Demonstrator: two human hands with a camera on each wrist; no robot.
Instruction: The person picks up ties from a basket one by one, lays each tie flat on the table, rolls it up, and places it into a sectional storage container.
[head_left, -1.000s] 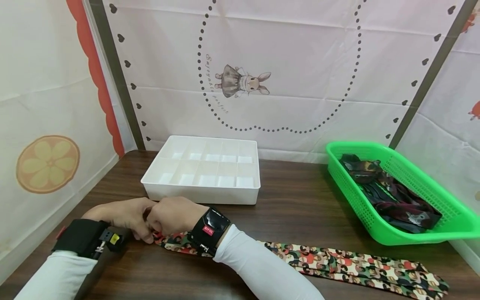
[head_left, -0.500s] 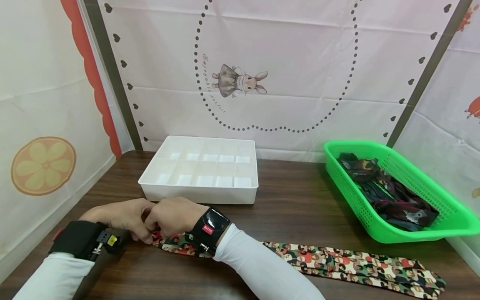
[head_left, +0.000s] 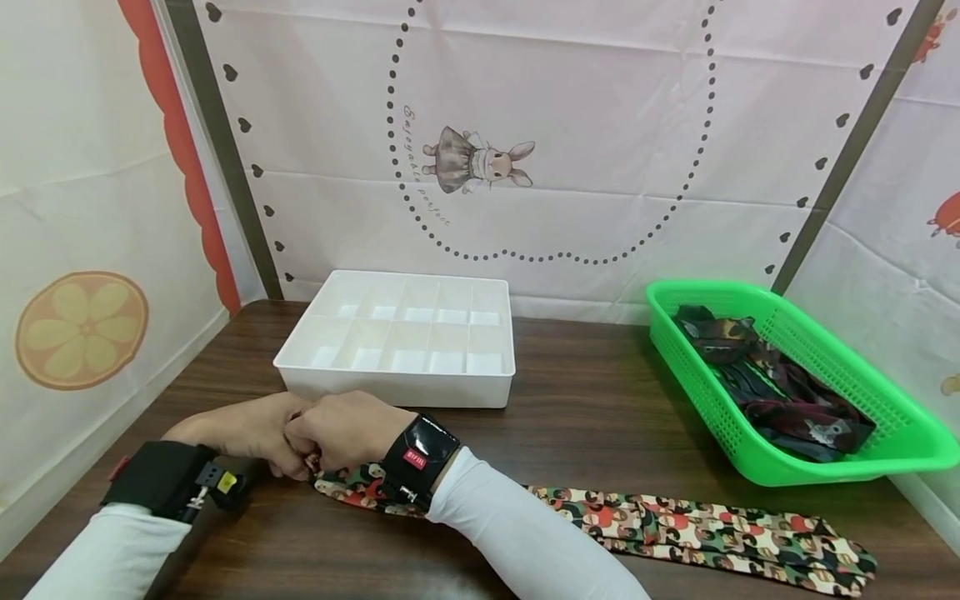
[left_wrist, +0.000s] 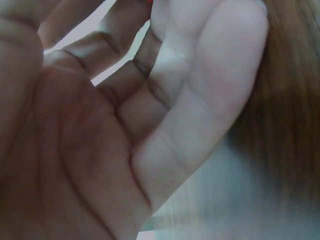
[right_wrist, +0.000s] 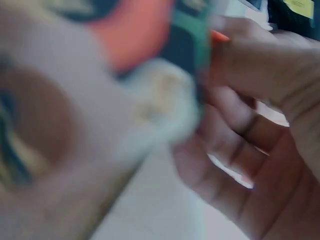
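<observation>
A long printed necktie point(head_left: 720, 533) with small cartoon faces lies lengthwise on the brown table, its right part in overlapping layers. At its left end my right hand point(head_left: 347, 429) pinches the cloth, the back of the hand facing up. My left hand point(head_left: 251, 427) meets it there, fingers curled at the same end. The hands hide most of that end; a small bunched bit of cloth shows below them. Blurred printed cloth point(right_wrist: 145, 40) fills the upper part of the right wrist view beside the curled fingers. The left wrist view shows the palm point(left_wrist: 75, 130) and bent fingers.
Just behind the hands stands a white divided tray point(head_left: 393, 390) with bare compartments. A green basket point(head_left: 712, 425) at the right holds several dark, glossy folded cloth pieces point(head_left: 795, 400). Printed white curtains point(head_left: 600, 125) surround the table.
The necktie has slid a little to the left, its right end nearer the hands. The right hand's fingers have turned slightly over the left end; both hands stay in nearly the same place.
</observation>
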